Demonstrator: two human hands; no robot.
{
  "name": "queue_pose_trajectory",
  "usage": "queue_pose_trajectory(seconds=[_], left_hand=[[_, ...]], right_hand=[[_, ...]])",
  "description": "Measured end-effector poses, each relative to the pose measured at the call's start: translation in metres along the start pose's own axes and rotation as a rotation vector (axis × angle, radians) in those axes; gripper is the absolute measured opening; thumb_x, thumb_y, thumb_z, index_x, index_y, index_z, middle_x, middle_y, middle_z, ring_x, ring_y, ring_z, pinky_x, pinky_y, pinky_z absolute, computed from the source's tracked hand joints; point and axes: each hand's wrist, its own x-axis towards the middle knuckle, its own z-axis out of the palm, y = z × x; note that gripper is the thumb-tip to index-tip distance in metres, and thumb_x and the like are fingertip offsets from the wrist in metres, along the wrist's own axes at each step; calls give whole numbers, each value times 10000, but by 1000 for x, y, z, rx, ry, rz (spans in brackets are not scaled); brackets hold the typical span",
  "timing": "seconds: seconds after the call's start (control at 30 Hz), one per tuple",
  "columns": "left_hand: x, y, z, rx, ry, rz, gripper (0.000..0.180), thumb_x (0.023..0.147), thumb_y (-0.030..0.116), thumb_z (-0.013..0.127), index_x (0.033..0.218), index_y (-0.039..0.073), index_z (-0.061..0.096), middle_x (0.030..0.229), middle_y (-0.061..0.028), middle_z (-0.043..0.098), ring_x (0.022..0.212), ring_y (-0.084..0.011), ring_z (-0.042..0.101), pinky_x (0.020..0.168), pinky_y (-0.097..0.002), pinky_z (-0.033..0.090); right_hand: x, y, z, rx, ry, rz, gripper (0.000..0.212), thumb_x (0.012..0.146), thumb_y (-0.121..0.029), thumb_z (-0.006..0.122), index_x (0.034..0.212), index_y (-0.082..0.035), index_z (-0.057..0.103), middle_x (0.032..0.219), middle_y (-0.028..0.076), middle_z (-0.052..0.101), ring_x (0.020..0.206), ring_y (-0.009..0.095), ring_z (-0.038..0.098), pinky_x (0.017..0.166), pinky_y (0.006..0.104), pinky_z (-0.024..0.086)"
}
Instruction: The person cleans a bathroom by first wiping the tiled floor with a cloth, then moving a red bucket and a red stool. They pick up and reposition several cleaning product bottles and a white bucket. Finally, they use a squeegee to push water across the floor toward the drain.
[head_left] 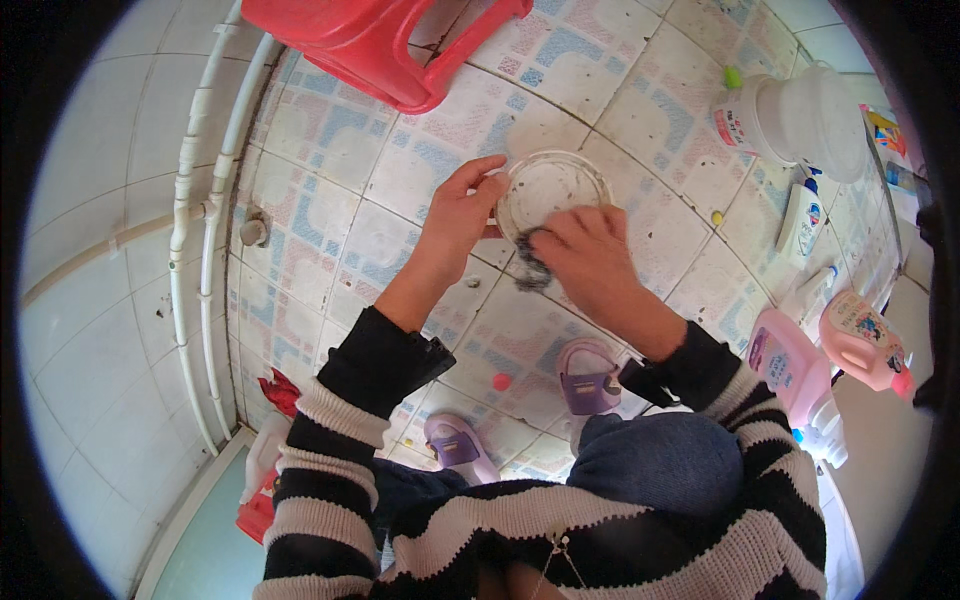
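Note:
A round translucent dish [556,182] with a whitish rim is held above the tiled floor in front of me. My left hand [462,215] grips its left rim, thumb on top and fingers curled at the side. My right hand [588,252] is bent over the near right part of the dish, slightly blurred. Under its fingers is a dark scouring pad [533,272], bunched at the near edge of the dish. The right fingertips are partly hidden.
A red plastic stool [360,50] stands at the far left. White pipes [190,190] run up the left wall. To the right are a white bucket [770,120], a white bottle [801,220] and pink jugs [790,365]. My purple slippers [588,385] are below.

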Motion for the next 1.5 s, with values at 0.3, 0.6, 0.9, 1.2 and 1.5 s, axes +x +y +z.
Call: queue_pose_trajectory(seconds=[0.3, 0.6, 0.9, 1.2, 1.5], left_hand=[[11, -15, 14, 217, -47, 176, 330, 985, 137, 494, 1307, 68, 515, 969, -64, 571, 841, -148, 608, 717, -308, 585], [7, -27, 21, 248, 42, 231, 360, 988, 124, 478, 1342, 63, 457, 983, -70, 538, 852, -138, 595, 713, -308, 590], [13, -39, 31, 196, 97, 345, 331, 961, 107, 512, 1280, 19, 507, 982, -105, 474, 779, -147, 540, 607, -284, 570], [12, -45, 34, 255, 111, 374, 333, 959, 110, 515, 1282, 28, 509, 988, -107, 475, 795, -153, 544, 611, -285, 564], [7, -37, 28, 63, 60, 284, 331, 972, 133, 512, 1290, 39, 513, 991, -71, 486, 823, -121, 549, 656, -275, 566]], right_hand=[[49, 58, 1, -108, 246, 63, 135, 755, -141, 649, 887, -141, 624, 899, 14, 530, 902, 213, 510, 799, 389, 366], [32, 71, -24, -239, 242, 183, 27, 807, -154, 625, 821, -154, 602, 836, 25, 537, 844, 232, 509, 747, 405, 347], [51, 64, -3, -302, 247, 2, 69, 788, -167, 609, 850, -144, 591, 820, 35, 513, 842, 228, 523, 758, 398, 357], [-2, 26, -3, -143, 229, 96, 90, 763, -149, 644, 817, -137, 573, 782, 41, 483, 779, 240, 496, 708, 401, 362], [-41, 88, -29, 280, 411, 783, 64, 881, -74, 632, 923, -27, 622, 837, 59, 564, 801, 196, 564, 695, 319, 444]])
